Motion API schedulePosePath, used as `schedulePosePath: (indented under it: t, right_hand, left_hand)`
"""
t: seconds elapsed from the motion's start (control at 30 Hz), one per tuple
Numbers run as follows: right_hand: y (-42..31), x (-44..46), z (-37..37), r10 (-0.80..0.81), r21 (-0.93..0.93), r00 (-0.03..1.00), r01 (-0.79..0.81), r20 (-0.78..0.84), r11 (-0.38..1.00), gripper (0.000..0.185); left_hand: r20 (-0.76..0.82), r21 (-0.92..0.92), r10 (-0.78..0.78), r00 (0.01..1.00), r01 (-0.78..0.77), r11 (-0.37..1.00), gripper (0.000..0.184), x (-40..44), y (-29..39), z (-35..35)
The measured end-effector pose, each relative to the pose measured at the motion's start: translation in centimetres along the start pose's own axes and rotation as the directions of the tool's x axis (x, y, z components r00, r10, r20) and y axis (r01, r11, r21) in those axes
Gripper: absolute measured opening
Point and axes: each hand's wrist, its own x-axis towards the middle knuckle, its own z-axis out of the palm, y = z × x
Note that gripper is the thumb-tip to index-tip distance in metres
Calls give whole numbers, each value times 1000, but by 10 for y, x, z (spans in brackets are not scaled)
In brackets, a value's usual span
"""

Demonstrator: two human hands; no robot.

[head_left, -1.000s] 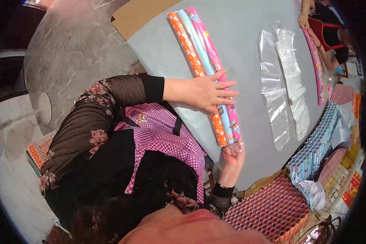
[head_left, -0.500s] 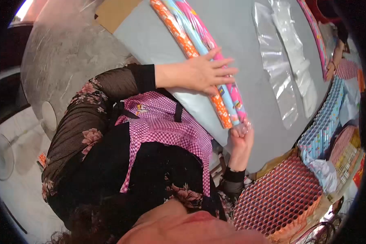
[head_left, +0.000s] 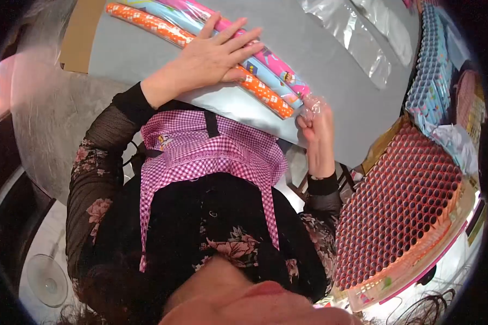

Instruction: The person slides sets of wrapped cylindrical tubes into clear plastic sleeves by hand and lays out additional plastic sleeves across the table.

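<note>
Three rolls of patterned wrapping paper lie side by side on the grey table (head_left: 358,124): an orange roll (head_left: 265,96), a light-blue roll (head_left: 271,78) and a pink roll (head_left: 279,64). Clear plastic film wraps around them. My left hand (head_left: 209,59) rests palm down across the rolls, fingers spread. At their near right end, my right hand (head_left: 317,122) is closed on a crumpled bit of clear plastic film (head_left: 312,103). That film sits right at the roll ends.
Flat clear plastic sleeves (head_left: 350,32) lie on the table's far right. Beside me on the right stands a large stack of rolls with red-orange ends (head_left: 401,206), and a blue stack (head_left: 431,70) behind it. Brown cardboard (head_left: 78,38) lies at the far left.
The view has turned, so the rolls lie flatter across it. My left hand is farther from the rolls' near end. Another person's hand at the right has left the view.
</note>
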Motion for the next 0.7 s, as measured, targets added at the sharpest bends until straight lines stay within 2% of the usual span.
schedulePosePath:
  t: [0.1,0.2,0.27,0.33,0.37,0.43,0.57,0.67,0.7]
  right_hand:
    - [0,13,-6,153,194,980,-176,125,965,20]
    - [2,17,-8,232,298,959,-272,163,915,19]
    - [1,5,-4,178,311,973,-217,149,925,19]
    - [3,-1,-4,29,176,995,-47,99,983,12]
    - [4,-3,-5,27,183,995,-44,96,982,12]
    - [7,-5,-6,-13,48,1000,14,-10,999,9]
    - [8,-8,-14,-22,6,1000,22,-13,1000,17]
    - [12,-10,-23,-6,-87,999,10,48,996,20]
    - [10,-12,-21,15,-178,999,-5,51,984,23]
  left_hand:
    - [19,19,-3,1000,3,1000,65,1,1,0]
    - [30,31,-3,1000,2,1000,68,1,2,-2]
    - [44,56,-14,999,11,998,69,1,1,-1]
    - [24,56,-3,1000,2,998,69,0,-1,3]
    - [23,54,-4,1000,3,999,69,-1,-1,3]
    - [50,55,-10,999,7,998,70,0,0,0]
    - [32,52,-12,999,10,999,70,-1,0,3]
    - [37,54,-16,999,14,998,70,0,1,2]
    - [33,56,-18,999,16,998,70,0,1,3]
